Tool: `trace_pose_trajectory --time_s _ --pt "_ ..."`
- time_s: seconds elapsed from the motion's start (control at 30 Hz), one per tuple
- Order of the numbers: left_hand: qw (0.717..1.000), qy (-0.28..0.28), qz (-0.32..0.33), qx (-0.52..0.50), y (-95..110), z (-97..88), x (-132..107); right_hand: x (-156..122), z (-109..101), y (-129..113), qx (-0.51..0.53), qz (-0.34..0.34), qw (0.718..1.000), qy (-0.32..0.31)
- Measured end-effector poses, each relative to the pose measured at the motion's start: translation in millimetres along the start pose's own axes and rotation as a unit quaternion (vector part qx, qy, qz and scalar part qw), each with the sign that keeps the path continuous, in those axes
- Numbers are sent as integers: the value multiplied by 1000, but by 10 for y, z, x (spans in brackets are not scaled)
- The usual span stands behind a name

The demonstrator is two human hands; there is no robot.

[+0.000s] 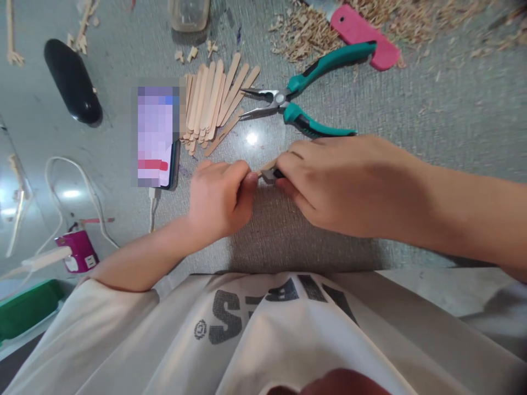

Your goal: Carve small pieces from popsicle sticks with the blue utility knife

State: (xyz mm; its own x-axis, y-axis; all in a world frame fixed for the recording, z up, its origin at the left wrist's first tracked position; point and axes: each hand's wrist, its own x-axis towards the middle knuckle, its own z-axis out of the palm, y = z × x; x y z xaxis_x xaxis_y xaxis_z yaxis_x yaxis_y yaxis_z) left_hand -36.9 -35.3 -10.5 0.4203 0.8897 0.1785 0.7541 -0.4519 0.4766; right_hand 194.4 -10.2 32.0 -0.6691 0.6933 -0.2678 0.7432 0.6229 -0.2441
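Note:
My left hand [222, 197] is curled into a pinch on the grey floor, holding one end of a small wooden stick piece [267, 164]. My right hand [329, 184] meets it from the right, fingers closed around a small dark-handled blade tool [269, 175] whose metal tip touches the stick. Most of the stick and the tool is hidden by my fingers. Just beyond my hands lie green-handled pliers [296, 104] with their jaws apart, and a pile of flat wooden craft sticks [209, 104].
A phone [158, 137] on a white cable lies left of the sticks. A black oval case [72, 79] is at far left, a pink cutter [362, 35] and wood shavings [304, 33] at the back. A purple charger [80, 249] and green tray [24, 307] sit lower left.

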Motion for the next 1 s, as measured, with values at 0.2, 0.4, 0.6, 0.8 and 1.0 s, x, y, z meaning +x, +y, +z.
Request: trace_pose_trajectory --time_s 0.2,0.4,0.6,0.8,1.0 --pt "999 16 10 43 -33 65 -25 -12 32 -9 -8 14 1000 -7" --pt "998 -1 6 56 -21 58 -35 18 82 11 -13 7 1000 -9" --pt "996 8 40 82 -35 69 -28 32 15 -28 -21 18 999 -42" --pt "993 4 51 104 -47 65 -23 33 22 -47 -18 18 999 -31" --pt "994 12 58 88 -49 63 -32 28 66 -30 9 20 1000 -17"
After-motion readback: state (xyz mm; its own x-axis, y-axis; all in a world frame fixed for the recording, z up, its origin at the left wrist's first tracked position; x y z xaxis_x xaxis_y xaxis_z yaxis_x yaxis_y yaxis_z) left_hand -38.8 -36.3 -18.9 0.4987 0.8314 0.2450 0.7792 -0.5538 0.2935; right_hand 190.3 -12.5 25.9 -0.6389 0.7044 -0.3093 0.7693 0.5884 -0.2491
